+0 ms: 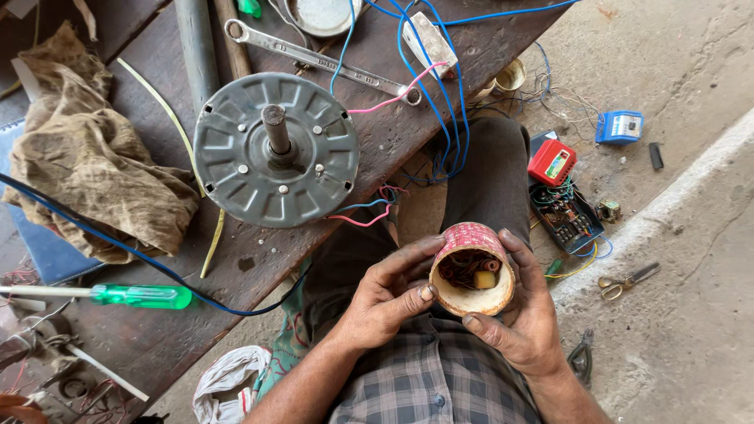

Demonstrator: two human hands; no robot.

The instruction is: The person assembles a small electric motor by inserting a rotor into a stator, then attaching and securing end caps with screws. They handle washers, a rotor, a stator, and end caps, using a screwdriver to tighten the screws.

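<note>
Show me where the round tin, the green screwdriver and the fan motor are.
round tin (463,237): head view, patterned side wall.
green screwdriver (141,296): head view, handle.
fan motor (236,169): head view, grey cover.

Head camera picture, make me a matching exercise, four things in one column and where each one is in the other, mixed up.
Things:
1. small round container
2. green-handled screwdriver
3. scissors
4. wrench

Places:
A. on the concrete floor
B. held between the left hand and right hand
C. on the bench beyond the fan motor
D. on the bench near the brown rag

Pairs: 1-B, 2-D, 3-A, 4-C
</note>
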